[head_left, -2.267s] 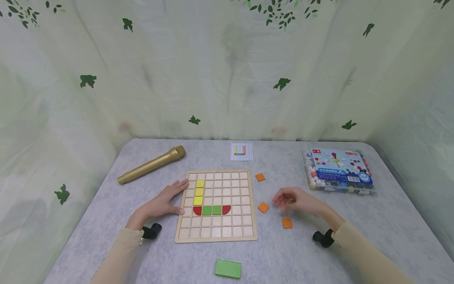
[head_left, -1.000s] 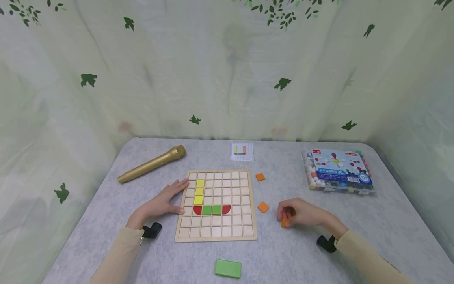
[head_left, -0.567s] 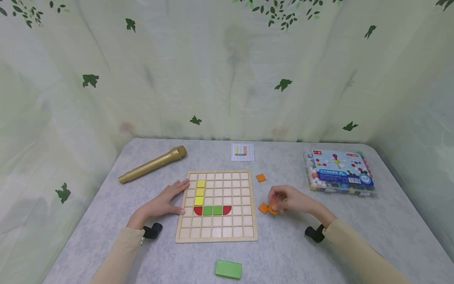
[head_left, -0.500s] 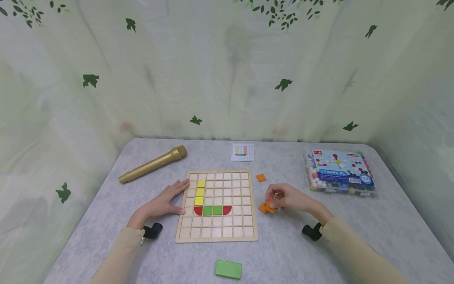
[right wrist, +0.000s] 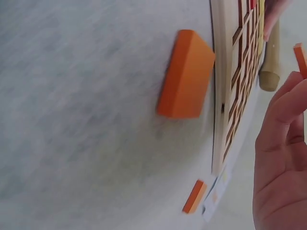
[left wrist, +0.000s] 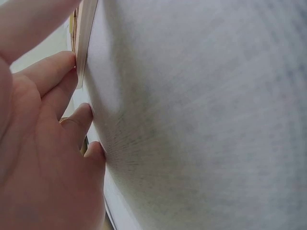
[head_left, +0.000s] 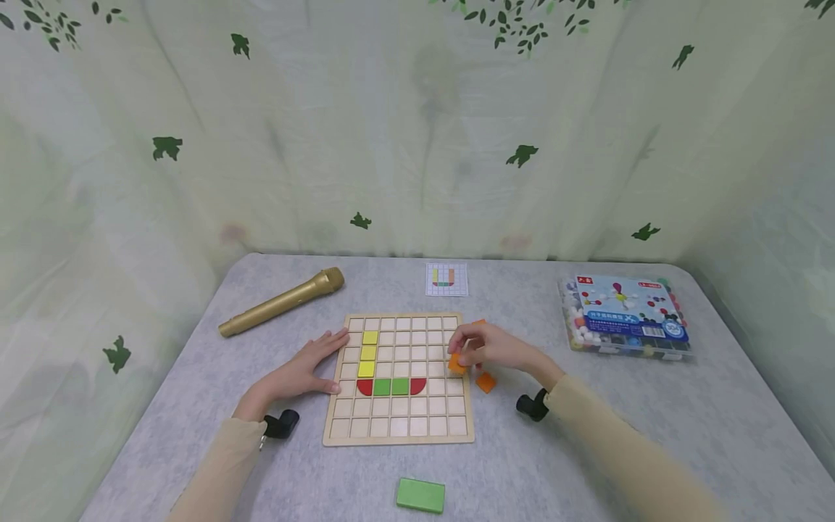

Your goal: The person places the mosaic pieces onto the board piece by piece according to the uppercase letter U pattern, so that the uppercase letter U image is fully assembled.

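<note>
My right hand (head_left: 492, 348) pinches an orange square tile (head_left: 457, 364) over the right side of the wooden grid board (head_left: 333, 441). In the right wrist view that held tile (right wrist: 301, 60) shows at the fingertips, raised off the table. My left hand (head_left: 303, 368) touches the board's left edge with fingers spread; the left wrist view shows its fingertips (left wrist: 68, 58) against the board's rim. Three yellow tiles (head_left: 367, 354) form a column on the board. Below them runs a row of two green squares (head_left: 391, 386) between two red rounded pieces (head_left: 417, 386).
Two loose orange tiles (right wrist: 188, 79) lie right of the board, the farther one (right wrist: 194, 196) mostly hidden by my hand in the head view. A pattern card (head_left: 446, 280), golden microphone (head_left: 282, 302), green block (head_left: 420, 495) and clear box of colored balls (head_left: 626, 315) surround it.
My right hand picks up the nearest orange tile, carries it up and left past the middle orange tile, and is now over the board. My left hand stays at the board's edge.
</note>
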Demonstrator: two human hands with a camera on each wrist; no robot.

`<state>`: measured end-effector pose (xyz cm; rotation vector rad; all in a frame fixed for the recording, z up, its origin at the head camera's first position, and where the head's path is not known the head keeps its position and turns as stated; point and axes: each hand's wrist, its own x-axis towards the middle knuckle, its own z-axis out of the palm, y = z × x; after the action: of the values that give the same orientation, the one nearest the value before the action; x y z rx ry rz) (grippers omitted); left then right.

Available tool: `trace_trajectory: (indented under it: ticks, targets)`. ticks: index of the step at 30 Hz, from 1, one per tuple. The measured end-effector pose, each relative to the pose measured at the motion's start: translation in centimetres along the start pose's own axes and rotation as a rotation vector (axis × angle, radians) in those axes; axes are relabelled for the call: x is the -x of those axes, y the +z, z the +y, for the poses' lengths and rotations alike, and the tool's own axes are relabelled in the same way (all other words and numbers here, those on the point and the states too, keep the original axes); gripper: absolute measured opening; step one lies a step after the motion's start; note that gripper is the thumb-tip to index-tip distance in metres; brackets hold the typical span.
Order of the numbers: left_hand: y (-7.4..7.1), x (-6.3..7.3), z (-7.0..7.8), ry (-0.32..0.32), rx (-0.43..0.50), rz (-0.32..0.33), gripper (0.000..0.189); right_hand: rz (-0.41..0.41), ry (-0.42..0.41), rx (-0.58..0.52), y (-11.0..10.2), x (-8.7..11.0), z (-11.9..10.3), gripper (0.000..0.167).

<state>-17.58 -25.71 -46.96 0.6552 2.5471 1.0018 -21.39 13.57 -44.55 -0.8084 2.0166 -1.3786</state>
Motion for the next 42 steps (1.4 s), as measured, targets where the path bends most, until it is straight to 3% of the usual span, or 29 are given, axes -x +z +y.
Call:
trace_trajectory:
  ticks: [10,16,21,31,39,42]
  targets:
    - [0.0,-0.1,0.0,0.004,0.002,0.000,0.096,-0.040,-0.030,0.018,1.2,-2.8,-0.6,0.016]
    - [0.0,-0.1,-0.1,0.003,-0.001,0.001,0.096,-0.013,-0.063,0.077,2.0,-4.4,-0.5,0.013]
    - [-0.1,-0.1,-0.1,-0.001,-0.008,0.002,0.095,-0.004,-0.015,0.146,2.9,-5.4,-0.8,0.015]
    - [-0.1,-0.1,-0.1,-0.006,-0.003,0.000,0.095,0.031,0.072,0.339,4.3,-6.1,-1.9,0.016]
    - [0.0,-0.1,-0.4,-0.006,-0.002,0.001,0.096,0.040,0.078,0.394,4.5,-6.0,-2.3,0.017]
    - [0.0,-0.1,-0.4,-0.002,-0.004,0.000,0.096,0.042,0.073,0.357,4.4,-5.9,-2.1,0.015]
